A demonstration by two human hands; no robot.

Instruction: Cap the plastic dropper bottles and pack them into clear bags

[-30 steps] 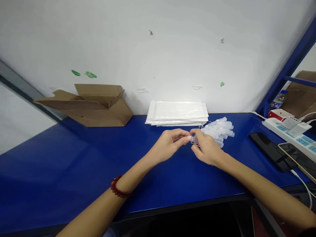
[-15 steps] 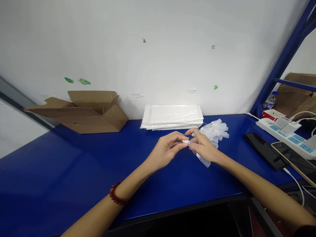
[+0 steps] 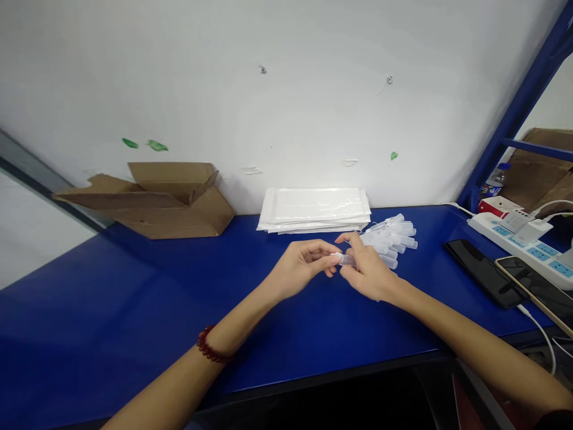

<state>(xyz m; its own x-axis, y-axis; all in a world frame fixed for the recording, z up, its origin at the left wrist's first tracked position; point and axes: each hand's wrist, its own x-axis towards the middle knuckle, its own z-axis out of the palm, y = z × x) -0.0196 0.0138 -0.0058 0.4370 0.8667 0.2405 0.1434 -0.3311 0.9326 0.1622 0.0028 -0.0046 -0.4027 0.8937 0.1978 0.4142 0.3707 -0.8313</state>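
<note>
Blue table [image 3: 147, 298], tube [image 3: 347, 260] between hands [image 3: 295, 269] [image 3: 371, 272]

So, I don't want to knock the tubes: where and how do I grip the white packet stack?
Probably pinch the white packet stack by its left end, coming from the left: it lies flat, wall behind, tubes near its right end.

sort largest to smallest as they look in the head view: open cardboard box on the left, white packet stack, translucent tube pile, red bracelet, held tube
1. open cardboard box
2. white packet stack
3. translucent tube pile, partly hidden
4. red bracelet, nearer the camera
5. held tube, as far as it shows
</note>
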